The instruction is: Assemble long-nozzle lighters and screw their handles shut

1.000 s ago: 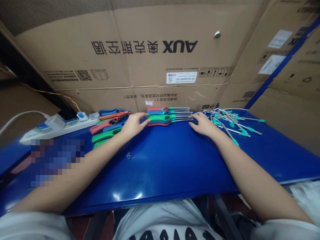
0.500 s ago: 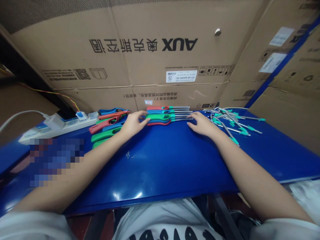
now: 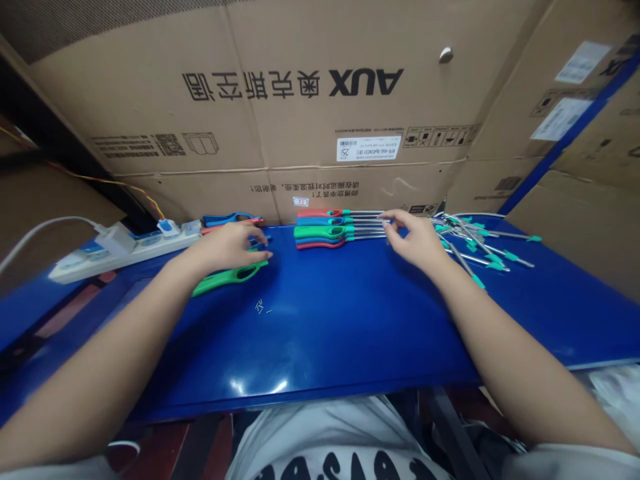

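L hand (image 3: 227, 245) laid over green lighter handle (image 3: 235, 274), fingers together; grip can't be told. R hand (image 3: 417, 240) held at lighter stack (image 3: 323, 231) tube tips, fingers spread.

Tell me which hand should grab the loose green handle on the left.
Left. The left hand lies at the green handle, almost touching it; the right hand is beyond the stacked lighters, by the metal rods.

I see a glossy blue table (image 3: 350, 320) across the middle of the frame. At centre left lies a green handle (image 3: 227, 277). At upper centre the stacked handles (image 3: 325, 232) are red, blue and green, with silver rods. To the right, the loose rods (image 3: 475, 243) are silver with teal tips. Across the top, the cardboard box (image 3: 280, 133) is brown with black print. At left is a white power strip (image 3: 115, 250).
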`<state>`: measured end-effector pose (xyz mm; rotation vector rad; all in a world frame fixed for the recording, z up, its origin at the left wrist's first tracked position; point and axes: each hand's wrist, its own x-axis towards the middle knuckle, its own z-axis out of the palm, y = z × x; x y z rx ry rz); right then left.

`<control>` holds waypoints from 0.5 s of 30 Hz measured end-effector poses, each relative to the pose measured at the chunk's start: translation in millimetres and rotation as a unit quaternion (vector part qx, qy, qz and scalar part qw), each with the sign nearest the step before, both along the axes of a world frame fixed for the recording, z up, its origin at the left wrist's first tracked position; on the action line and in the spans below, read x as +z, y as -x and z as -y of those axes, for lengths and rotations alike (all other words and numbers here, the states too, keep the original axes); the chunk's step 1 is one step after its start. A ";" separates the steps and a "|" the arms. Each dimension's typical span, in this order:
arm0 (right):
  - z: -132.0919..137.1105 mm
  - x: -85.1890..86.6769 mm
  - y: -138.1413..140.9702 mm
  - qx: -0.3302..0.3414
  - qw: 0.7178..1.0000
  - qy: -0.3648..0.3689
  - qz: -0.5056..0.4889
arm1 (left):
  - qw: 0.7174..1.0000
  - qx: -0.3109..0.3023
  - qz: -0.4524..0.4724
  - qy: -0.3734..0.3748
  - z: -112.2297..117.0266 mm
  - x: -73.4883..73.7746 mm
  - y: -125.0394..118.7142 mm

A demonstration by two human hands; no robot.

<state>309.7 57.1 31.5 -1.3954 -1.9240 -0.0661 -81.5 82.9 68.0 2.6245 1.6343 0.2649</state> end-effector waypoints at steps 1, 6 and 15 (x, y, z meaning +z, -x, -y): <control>3.5 2.0 3.1 -0.009 1.000 -0.001 -0.003 | 1.000 0.004 -0.016 0.022 2.3 2.9 8.4; 15.5 6.7 16.8 -0.010 0.999 -0.024 0.029 | 0.982 0.057 -0.100 0.152 14.5 10.2 34.6; 20.8 3.6 28.6 0.012 0.998 0.004 0.065 | 0.976 0.065 -0.116 0.172 15.0 4.6 35.0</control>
